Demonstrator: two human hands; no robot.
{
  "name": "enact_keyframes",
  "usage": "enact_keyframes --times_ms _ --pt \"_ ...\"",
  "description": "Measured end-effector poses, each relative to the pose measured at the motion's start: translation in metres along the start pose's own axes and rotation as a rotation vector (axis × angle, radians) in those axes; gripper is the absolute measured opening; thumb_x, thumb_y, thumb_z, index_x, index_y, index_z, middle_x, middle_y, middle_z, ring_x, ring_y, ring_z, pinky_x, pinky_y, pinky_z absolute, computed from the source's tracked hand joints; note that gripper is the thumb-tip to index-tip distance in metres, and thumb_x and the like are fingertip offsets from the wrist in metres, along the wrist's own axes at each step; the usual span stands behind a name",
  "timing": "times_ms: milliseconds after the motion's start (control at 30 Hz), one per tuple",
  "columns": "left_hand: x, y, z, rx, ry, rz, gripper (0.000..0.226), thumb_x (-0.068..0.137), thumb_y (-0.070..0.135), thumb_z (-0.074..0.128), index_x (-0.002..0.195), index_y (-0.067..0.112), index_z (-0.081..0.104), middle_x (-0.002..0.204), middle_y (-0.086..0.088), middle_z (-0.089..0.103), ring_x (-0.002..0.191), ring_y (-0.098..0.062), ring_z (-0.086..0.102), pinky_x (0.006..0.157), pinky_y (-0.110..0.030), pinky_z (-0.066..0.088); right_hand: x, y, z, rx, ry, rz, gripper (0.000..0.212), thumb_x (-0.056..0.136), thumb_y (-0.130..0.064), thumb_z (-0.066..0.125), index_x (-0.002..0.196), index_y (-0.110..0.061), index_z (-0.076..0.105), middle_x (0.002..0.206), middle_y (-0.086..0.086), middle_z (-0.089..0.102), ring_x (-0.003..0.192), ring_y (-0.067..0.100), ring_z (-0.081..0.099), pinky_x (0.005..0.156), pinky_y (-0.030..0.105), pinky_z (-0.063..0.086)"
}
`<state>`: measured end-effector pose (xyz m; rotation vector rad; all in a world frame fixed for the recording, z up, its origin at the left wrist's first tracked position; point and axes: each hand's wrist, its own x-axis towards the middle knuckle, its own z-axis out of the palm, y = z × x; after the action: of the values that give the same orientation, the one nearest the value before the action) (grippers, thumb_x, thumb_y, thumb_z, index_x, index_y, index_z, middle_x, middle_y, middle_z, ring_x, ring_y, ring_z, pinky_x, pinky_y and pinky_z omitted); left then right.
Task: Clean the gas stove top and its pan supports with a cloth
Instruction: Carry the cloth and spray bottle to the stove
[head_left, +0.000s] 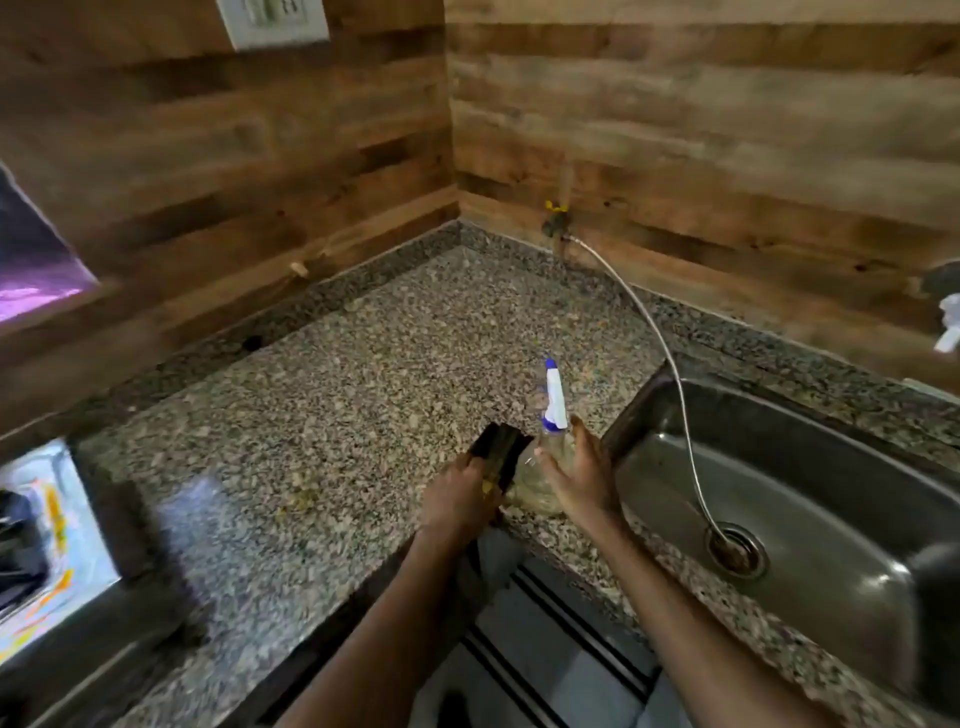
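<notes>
Both hands at tabletop (322, 395) near edge: left hand (457, 501) grips dark cloth (501, 449), right hand (582, 480) grips spray bottle (551, 415) beside sink (810, 499); far-left tabletop open.

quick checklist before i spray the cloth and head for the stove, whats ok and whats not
1. Clear spray bottle with white and blue trigger head in hand: ok, the right hand grips its body.
2. Dark folded cloth in hand: ok, the left hand holds it on the speckled granite counter.
3. Nozzle aimed at the cloth: cannot tell, too blurred.
4. Liquid in the bottle: cannot tell.
5. Finger on the trigger: not ok, the fingers are round the body below it.
6. Gas stove in view: not ok, only a blurred edge at far left.
</notes>
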<state>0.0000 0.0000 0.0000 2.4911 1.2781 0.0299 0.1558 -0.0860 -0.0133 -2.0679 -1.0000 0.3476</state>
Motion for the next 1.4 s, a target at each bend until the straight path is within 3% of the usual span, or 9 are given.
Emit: enact_keyframes --times_ms 100,267,367,533,667,800,1000,1200,1400 --pt "0.028 -0.013 0.017 -0.088 -0.063 -0.076 0.053 0.090 0.049 0.053 0.131 0.016 0.052 0.132 -0.012 0.052 0.119 -0.033 0.052 0.094 -0.043 0.048 0.014 0.006 0.016 0.010 -0.027 0.037 0.071 0.084 -0.068 0.051 0.136 -0.020 0.050 0.126 0.001 0.058 0.120 0.021 0.054 0.097 0.041 0.048" --pt "0.067 -0.037 0.031 -0.127 -0.099 -0.216 0.055 0.093 0.048 0.051 0.132 0.009 0.043 0.129 -0.013 0.050 0.117 -0.032 0.051 0.093 -0.045 0.047 0.018 0.000 0.028 0.039 0.026 0.118 0.044 0.098 -0.047 0.054 0.132 -0.019 0.053 0.115 -0.001 0.059 0.111 0.020 0.057 0.087 0.029 0.043" --pt "0.090 -0.047 0.038 -0.122 -0.126 -0.200 0.054 0.092 0.043 0.058 0.131 0.011 0.041 0.128 -0.011 0.050 0.118 -0.031 0.051 0.092 -0.045 0.049 0.023 -0.003 0.036 0.028 0.054 0.126 0.050 0.098 -0.046 0.052 0.137 -0.015 0.050 0.116 -0.004 0.056 0.111 0.015 0.054 0.088 0.027 0.039" --pt "0.108 -0.050 0.041 -0.218 -0.205 -0.237 0.030 0.088 0.029 0.063 0.111 0.015 0.052 0.099 -0.001 0.063 0.089 -0.020 0.062 0.072 -0.033 0.052 0.034 -0.015 0.042 0.012 0.044 0.136 0.048 0.099 -0.044 0.051 0.139 -0.019 0.045 0.103 -0.006 0.060 0.088 0.001 0.058 0.069 0.016 0.043" --pt "0.120 -0.058 0.029 -0.467 -0.301 -0.244 0.017 0.086 0.025 0.063 0.102 0.021 0.065 0.092 0.000 0.068 0.084 -0.016 0.067 0.080 -0.037 0.059 0.049 -0.024 0.047 -0.014 0.026 0.127 0.043 0.099 -0.045 0.050 0.129 -0.015 0.051 0.090 -0.006 0.061 0.078 0.010 0.060 0.065 0.032 0.049" --pt "0.111 -0.073 0.001 -0.716 -0.285 -0.236 0.026 0.093 0.023 0.058 0.117 0.013 0.058 0.105 -0.006 0.062 0.097 -0.022 0.061 0.087 -0.039 0.055 0.062 -0.037 0.053 0.000 -0.002 0.076 0.028 0.099 -0.041 0.051 0.106 -0.014 0.050 0.065 -0.014 0.041 0.057 0.005 0.044 0.051 0.021 0.028" --pt "0.069 -0.131 -0.042 -1.076 -0.057 -0.418 0.029 0.094 0.013 0.057 0.121 0.017 0.046 0.110 -0.008 0.059 0.103 -0.029 0.063 0.086 -0.053 0.056 0.084 -0.085 0.087 0.041 -0.120 -0.076 0.020 0.101 -0.033 0.052 0.097 -0.018 0.040 0.062 -0.011 0.040 0.055 0.002 0.041 0.049 0.020 0.025" --pt "0.028 -0.185 -0.081 -1.235 0.297 -0.575 0.029 0.093 0.005 0.057 0.117 0.018 0.047 0.108 -0.010 0.063 0.090 -0.020 0.067 0.071 -0.036 0.060 0.092 -0.133 0.150 0.101 -0.254 -0.230 0.023 0.100 -0.038 0.053 0.095 -0.020 0.040 0.062 -0.015 0.033 0.054 -0.002 0.034 0.047 0.016 0.025" --pt "-0.020 -0.231 -0.070 -1.352 0.444 -0.726 0.046 0.092 0.001 0.058 0.129 0.023 0.042 0.114 -0.009 0.065 0.093 -0.019 0.069 0.065 -0.030 0.057 0.071 -0.167 0.207 0.164 -0.358 -0.282 0.031 0.098 -0.043 0.051 0.104 -0.012 0.055 0.066 -0.016 0.034 0.060 0.008 0.039 0.061 0.027 0.030"
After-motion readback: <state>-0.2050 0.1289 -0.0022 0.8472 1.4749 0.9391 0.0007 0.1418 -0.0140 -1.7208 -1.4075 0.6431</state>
